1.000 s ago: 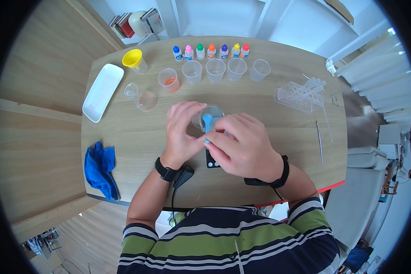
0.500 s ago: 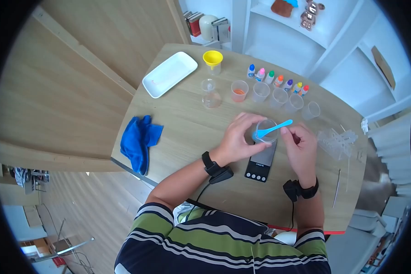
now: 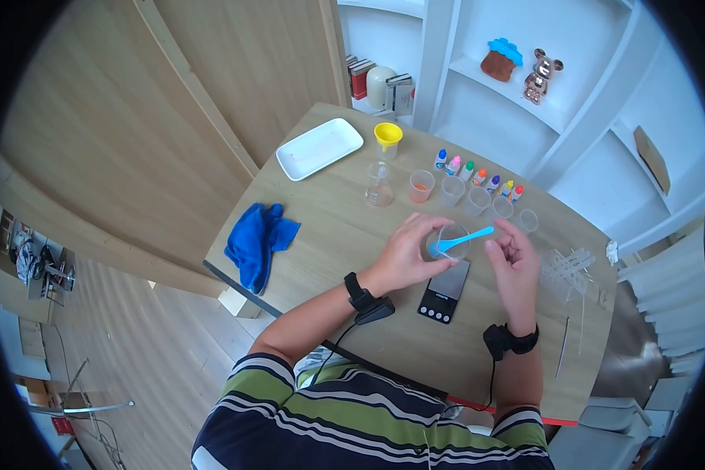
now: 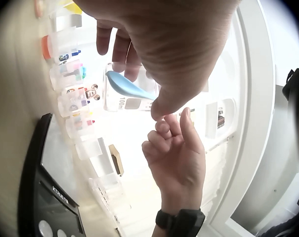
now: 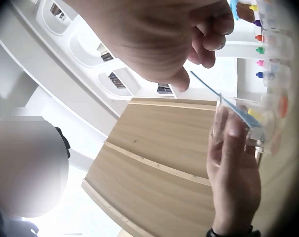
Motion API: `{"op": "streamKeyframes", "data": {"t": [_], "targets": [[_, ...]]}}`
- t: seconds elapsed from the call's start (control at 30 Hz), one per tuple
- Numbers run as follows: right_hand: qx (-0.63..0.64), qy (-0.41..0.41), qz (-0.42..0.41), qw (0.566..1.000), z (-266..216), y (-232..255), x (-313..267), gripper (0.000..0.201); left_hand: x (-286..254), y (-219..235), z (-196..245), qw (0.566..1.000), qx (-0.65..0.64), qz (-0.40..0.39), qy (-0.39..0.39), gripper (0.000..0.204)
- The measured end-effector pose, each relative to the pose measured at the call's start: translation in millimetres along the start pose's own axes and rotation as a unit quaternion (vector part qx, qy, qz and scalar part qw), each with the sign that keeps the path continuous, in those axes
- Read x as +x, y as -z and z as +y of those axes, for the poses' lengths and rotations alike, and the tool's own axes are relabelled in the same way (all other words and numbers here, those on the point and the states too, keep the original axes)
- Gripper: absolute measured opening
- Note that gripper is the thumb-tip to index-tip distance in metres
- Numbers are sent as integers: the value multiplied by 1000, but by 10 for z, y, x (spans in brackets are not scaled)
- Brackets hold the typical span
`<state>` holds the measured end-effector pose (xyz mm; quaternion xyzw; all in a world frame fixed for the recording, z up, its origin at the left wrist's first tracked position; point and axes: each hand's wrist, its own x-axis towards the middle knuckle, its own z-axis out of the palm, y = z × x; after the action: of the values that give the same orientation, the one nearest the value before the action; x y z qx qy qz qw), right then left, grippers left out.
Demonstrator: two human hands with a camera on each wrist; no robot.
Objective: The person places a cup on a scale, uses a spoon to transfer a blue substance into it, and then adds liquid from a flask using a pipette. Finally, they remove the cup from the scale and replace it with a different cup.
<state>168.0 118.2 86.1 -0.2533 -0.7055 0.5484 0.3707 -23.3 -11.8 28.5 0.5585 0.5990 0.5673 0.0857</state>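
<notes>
My left hand (image 3: 410,254) grips a clear cup (image 4: 115,96), thumb on one side and fingers on the other. A 100 ml marking shows on its wall in the left wrist view. Inside it leans a light blue spoon (image 3: 470,237), bowl down, its handle sticking out over the rim toward the right. Close to the handle's end, my right hand (image 3: 515,270) is raised with nothing in it, its fingers loosely bent; the right wrist view shows a gap between thumb and handle. Below the cup, a black digital scale (image 3: 439,305) lies on the table.
Several plastic cups (image 3: 478,201) and coloured-cap bottles (image 3: 468,170) line the far side, one cup with orange liquid (image 3: 421,188). A flask (image 3: 379,192), yellow funnel (image 3: 388,135), white tray (image 3: 321,153) and blue cloth (image 3: 260,243) are leftward. A clear rack (image 3: 564,274) stands right.
A second ago my right hand pinched the blue spoon's handle; it has let go and moved right. The cup is uncovered, the spoon leaning in it, and the head view has turned.
</notes>
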Motion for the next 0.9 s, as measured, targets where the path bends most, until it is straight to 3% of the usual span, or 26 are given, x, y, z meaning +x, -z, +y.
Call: {"op": "streamKeyframes", "data": {"t": [0.13, 0.2, 0.33, 0.4, 0.5, 0.53, 0.6, 0.63, 0.7, 0.9], "targets": [[12, -61, -47, 997, -43, 83, -50, 23, -92, 15, 158, 999, 26, -22, -20, 66], [-39, -13, -103, 994, 1, 115, -76, 18, -133, -18, 157, 999, 30, -17, -28, 66], [-14, -12, -109, 994, -144, 38, -153, 13, -183, -94, 176, 999, 26, -1, -24, 66], [38, -79, -108, 990, -177, 44, -167, 13, -172, -139, 175, 1000, 17, -3, -21, 65], [10, -70, -93, 993, -145, 92, -146, 16, -107, -203, 159, 999, 12, -1, -29, 65], [8, -63, -90, 994, -146, 93, -142, 16, -75, -217, 145, 999, 11, 0, -37, 65], [-144, 52, -29, 988, -181, 66, -166, 14, -12, -251, 120, 999, 1, 9, -48, 64], [-150, 59, -14, 987, -220, 64, -189, 14, -15, -267, 94, 998, -6, 3, -62, 64], [-361, 203, 2, 910, -328, 87, -218, 9, 7, -278, 33, 998, 20, 19, -55, 63], [-274, 182, 21, 944, -224, 58, -182, 9, -56, -182, 96, 996, 51, 4, -74, 63]]}}
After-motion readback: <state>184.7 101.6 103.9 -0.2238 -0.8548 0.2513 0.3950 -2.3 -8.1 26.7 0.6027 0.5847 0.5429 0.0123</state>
